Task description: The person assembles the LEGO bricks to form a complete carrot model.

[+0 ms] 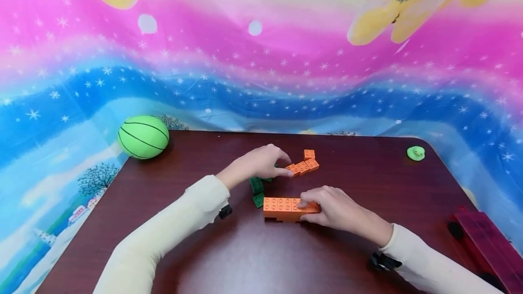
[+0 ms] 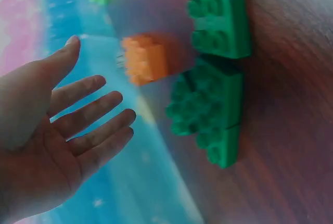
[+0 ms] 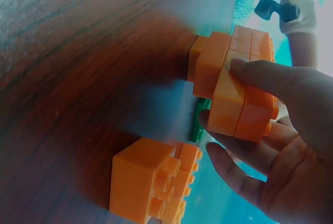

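My right hand (image 1: 337,205) grips the right end of a long orange toy-brick assembly (image 1: 282,208), studs upward, over the middle of the table. In the right wrist view the thumb presses one side of that assembly (image 3: 242,41) and fingers curl under the other. My left hand (image 1: 263,162) hovers beside a short row of loose orange bricks (image 1: 302,168); one more orange brick (image 1: 309,154) lies just behind. Its fingers are spread and hold nothing in the left wrist view. Green bricks (image 1: 256,186) lie below the left hand, partly hidden by it in the head view.
A green ball (image 1: 144,137) sits at the table's back left corner. A small green duck (image 1: 416,153) is at the back right. A dark red toy vehicle (image 1: 486,244) stands along the right edge. A printed cloth (image 1: 253,80) hangs behind the table (image 1: 229,257).
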A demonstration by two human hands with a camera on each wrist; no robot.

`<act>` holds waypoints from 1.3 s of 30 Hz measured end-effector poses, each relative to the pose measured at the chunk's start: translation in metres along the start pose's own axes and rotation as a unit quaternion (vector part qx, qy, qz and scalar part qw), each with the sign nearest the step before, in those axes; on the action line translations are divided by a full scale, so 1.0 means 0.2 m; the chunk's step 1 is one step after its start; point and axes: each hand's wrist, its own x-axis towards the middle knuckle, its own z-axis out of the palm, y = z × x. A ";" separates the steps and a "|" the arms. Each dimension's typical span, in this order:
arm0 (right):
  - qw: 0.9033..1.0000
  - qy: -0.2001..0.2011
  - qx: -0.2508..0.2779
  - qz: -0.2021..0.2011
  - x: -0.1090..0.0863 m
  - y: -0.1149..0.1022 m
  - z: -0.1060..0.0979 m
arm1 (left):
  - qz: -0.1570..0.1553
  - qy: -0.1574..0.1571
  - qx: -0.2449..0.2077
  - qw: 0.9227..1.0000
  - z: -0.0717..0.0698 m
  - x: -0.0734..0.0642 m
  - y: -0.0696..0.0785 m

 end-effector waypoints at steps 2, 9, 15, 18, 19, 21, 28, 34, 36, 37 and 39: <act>1.000 -0.002 0.001 -0.001 0.00 0.00 0.00 | -0.022 -0.003 0.034 0.999 0.04 0.04 0.00; 1.000 0.005 -0.004 -0.008 0.01 0.01 0.01 | -0.056 -0.008 0.061 0.997 0.11 0.13 0.03; 1.000 0.002 -0.002 -0.015 0.03 0.00 0.01 | -0.058 -0.018 0.092 0.994 0.14 0.16 0.05; 1.000 0.012 -0.008 -0.015 0.02 0.01 0.02 | -0.044 -0.017 0.144 0.988 0.15 0.18 0.07; 1.000 0.015 -0.009 -0.014 0.02 0.00 0.01 | -0.040 -0.018 0.156 0.987 0.15 0.18 0.07; 1.000 0.019 -0.013 -0.012 0.01 0.00 0.01 | -0.035 -0.021 0.170 0.985 0.14 0.18 0.08; 0.999 0.015 -0.027 -0.013 0.01 0.00 0.01 | -0.012 -0.015 0.050 0.999 0.02 0.08 0.06; 1.000 0.008 -0.017 -0.013 0.02 0.00 0.01 | 0.058 0.015 -0.033 0.998 -0.11 -0.10 0.06; 1.000 0.006 -0.013 -0.013 0.01 0.01 0.00 | 0.068 0.011 -0.049 0.996 -0.13 -0.16 0.07; 1.000 0.004 -0.012 -0.012 0.01 0.01 0.00 | 0.070 0.008 -0.055 0.996 -0.14 -0.19 0.07; 1.000 0.004 -0.012 -0.010 0.01 0.01 0.00 | 0.073 0.003 -0.062 0.995 -0.14 -0.24 0.09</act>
